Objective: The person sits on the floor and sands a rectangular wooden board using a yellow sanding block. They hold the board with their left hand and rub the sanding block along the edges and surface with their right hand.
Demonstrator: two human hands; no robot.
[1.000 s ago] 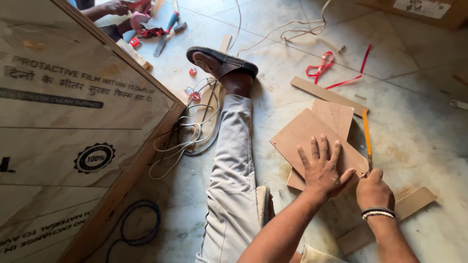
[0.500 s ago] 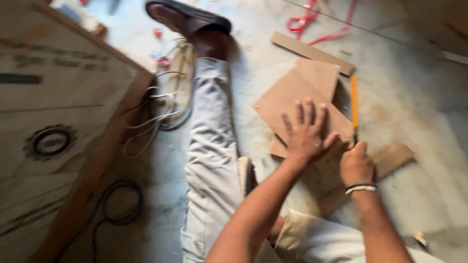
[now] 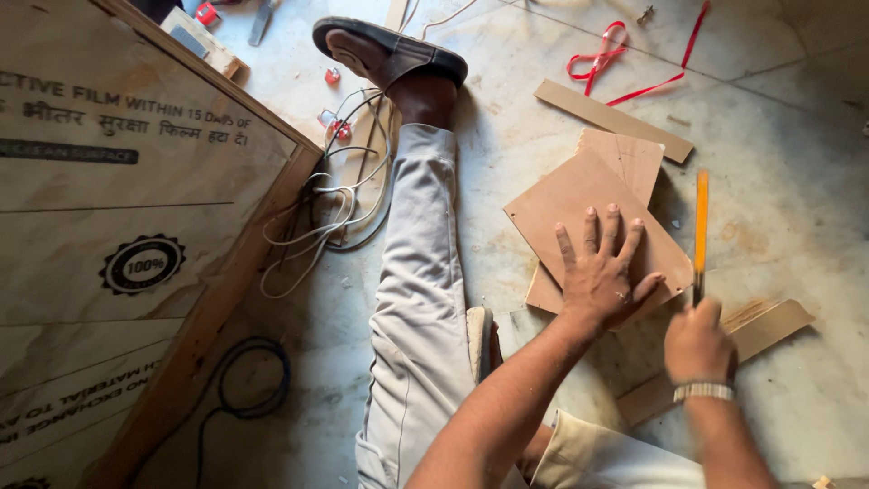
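Since a moment ago: the view swung back up and steadied, so the whole left leg down to the sandal shows again. Both hands sit pretty much where they were on the boards.
Left hand: left hand (image 3: 602, 276) is flat with fingers spread wide, pressing down on the top plywood piece (image 3: 579, 217).
Right hand: right hand (image 3: 695, 342) is curled closed around the bottom end of a yellow pencil (image 3: 701, 226), just right of the left hand, with a metal wristband (image 3: 703, 391) on the wrist.
Pencil: stands nearly straight up in the view, running along the right edge of the plywood piece. Can't tell if the tip end touches anything.
Plywood: the pressed piece lies tilted on the stone floor (image 3: 797, 181), on top of a second board (image 3: 625, 158) that pokes out above it and more scraps below.
Wood strips: one thin strip (image 3: 611, 118) lies beyond the boards, another (image 3: 769, 326) sits under the right hand.
Around: leg in light trousers (image 3: 421, 272) stretched out, dark sandal (image 3: 389, 50), white cable tangle (image 3: 330, 204), red ribbon (image 3: 634, 59), big film-covered panel (image 3: 109, 226) on the left.
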